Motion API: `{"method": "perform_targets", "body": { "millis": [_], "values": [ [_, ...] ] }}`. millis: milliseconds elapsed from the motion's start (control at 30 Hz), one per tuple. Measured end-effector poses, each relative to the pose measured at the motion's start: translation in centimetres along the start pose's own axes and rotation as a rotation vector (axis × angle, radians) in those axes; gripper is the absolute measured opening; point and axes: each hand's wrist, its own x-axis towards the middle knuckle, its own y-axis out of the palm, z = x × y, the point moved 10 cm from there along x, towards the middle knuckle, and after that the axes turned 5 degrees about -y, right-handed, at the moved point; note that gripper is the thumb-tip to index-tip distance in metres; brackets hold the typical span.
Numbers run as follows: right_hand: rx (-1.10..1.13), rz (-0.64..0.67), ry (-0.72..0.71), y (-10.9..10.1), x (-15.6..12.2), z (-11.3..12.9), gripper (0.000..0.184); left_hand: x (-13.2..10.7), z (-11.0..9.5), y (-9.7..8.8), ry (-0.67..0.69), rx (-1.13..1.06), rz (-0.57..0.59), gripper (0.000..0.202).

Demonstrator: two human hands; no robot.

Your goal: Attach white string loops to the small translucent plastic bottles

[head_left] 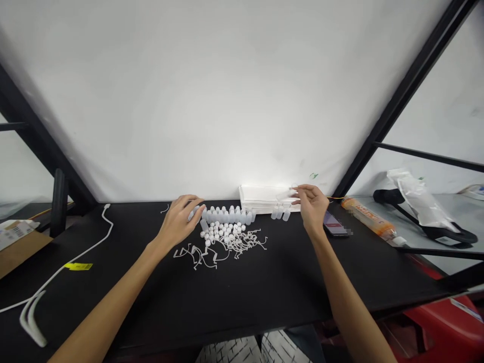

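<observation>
Holding a small plastic bottle point(193, 213) in my closed left hand point(179, 222), centre frame, beside the bottle row point(229, 216). Likely light, slick and squashy, so grip its body. My right hand point(313, 205) pinches a clear item point(289, 192).

1. A plain white wall point(227, 101) fills the back; it is brightest low down, just above the far edge of the counter point(264, 287).
2. The counter is matt black; it runs the width of the view and meets the wall.
3. Black metal bars slant upward, one at the left point(41, 146), one at the right point(408, 85); a thinner rail point(427, 156) crosses beyond the right one.
4. Past the right bar lies a grey surface point(457, 222).
5. Below the near edge shows a pale tiled floor point(245, 350); something red and plastic point(442, 322) sits low right.
</observation>
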Motion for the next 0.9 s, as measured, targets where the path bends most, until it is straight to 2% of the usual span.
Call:
{"method": "perform_targets", "body": {
  "millis": [100, 167, 233, 333, 433, 533, 700, 900],
  "values": [
    [-0.316, -0.066, -0.11, -3.8, 1.6, -1.2, 0.019, 0.4, 2.0, -0.4, -0.003, 0.06, 0.024, 0.031],
    [-0.562, -0.062, -0.152, -5.2, 2.1, -1.9, 0.02, 0.5, 3.0, -0.8, -0.021, 0.078, 0.043, 0.033],
    [-0.788, -0.003, -0.121, -5.6, 2.2, -3.0, 0.021, 0.5, 4.2, -1.0, -0.064, 0.075, 0.072, 0.036],
    [-0.985, 0.207, -0.07, -4.4, 1.7, -4.7, 0.018, 0.3, 6.1, -0.6, -0.156, 0.075, 0.171, 0.038],
    [-1.024, 0.387, -0.069, -2.7, 0.7, -5.6, 0.017, -0.1, 7.7, 0.3, -0.253, 0.088, 0.314, 0.041],
    [-1.023, 0.431, -0.088, -1.9, 0.2, -5.7, 0.018, -0.6, 8.5, 1.1, -0.308, 0.097, 0.449, 0.044],
    [-1.054, 0.47, -0.107, -1.4, 0.0, -5.6, 0.019, -0.8, 9.7, 0.7, -0.361, 0.12, 0.475, 0.045],
    [-1.117, 0.522, -0.09, -1.4, 0.2, -5.4, 0.017, -1.7, 10.9, 1.9, -0.345, 0.125, 0.581, 0.045]
  ]
}}
